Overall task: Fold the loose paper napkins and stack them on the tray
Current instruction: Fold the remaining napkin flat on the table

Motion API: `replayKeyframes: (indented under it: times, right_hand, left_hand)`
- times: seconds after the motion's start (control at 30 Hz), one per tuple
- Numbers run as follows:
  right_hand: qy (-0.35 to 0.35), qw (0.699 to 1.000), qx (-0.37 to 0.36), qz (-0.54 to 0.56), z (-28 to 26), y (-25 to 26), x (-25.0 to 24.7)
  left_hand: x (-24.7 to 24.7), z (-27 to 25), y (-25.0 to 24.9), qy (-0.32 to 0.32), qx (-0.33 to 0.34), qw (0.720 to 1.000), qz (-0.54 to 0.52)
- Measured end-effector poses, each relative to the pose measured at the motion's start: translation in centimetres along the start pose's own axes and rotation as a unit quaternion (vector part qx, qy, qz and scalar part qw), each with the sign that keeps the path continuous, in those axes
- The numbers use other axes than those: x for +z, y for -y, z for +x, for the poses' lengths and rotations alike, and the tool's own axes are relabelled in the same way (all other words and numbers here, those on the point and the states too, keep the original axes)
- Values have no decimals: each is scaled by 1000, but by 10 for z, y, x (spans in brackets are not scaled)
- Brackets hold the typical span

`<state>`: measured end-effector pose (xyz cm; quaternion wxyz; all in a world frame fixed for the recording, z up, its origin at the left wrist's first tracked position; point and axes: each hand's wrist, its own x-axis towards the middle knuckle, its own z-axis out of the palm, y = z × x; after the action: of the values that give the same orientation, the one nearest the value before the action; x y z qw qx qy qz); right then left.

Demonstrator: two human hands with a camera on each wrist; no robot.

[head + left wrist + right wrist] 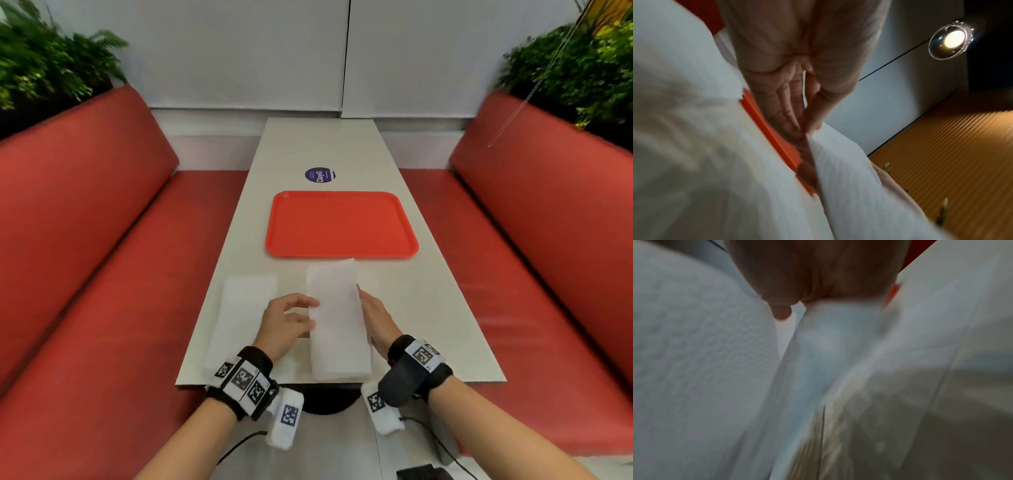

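A long white napkin [337,322] lies lengthwise in the middle of the table, its far end near the orange tray [342,222], which holds nothing. My left hand [313,314] pinches the napkin's left edge between thumb and fingers; the left wrist view shows this pinch [807,129] on the lifted napkin edge [849,170], with the tray's rim [772,134] behind. My right hand [363,305] holds the right edge, fingers along it; the right wrist view is blurred, with the hand [797,305] against the napkin [694,353]. A second napkin [239,315] lies flat at the left.
The narrow white table [428,308] runs away from me between two red benches [102,257] [548,240]. A round blue sticker [320,175] lies beyond the tray. Plants [41,61] stand behind both backrests. The table's near edge is just under my wrists.
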<state>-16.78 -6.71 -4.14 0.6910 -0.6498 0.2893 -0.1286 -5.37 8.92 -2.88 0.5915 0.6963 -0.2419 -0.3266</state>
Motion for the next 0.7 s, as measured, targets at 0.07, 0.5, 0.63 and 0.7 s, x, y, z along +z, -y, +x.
replayKeyframes:
  times: [0.07, 0.5, 0.63, 0.7]
  right_hand:
    - [-8, 999, 11, -29, 4, 3, 21]
    - [-25, 983, -75, -163, 41, 9, 140]
    - [-11, 965, -62, -254, 48, 1, 150]
    - [-6, 959, -41, -281, 52, -5, 153]
  left_hand:
    - [-26, -5, 3, -15, 9, 999, 28]
    - [-153, 12, 8, -78, -31, 983, 163]
    - [-158, 22, 16, -75, -39, 976, 199]
    - [-159, 25, 20, -71, -49, 973, 216]
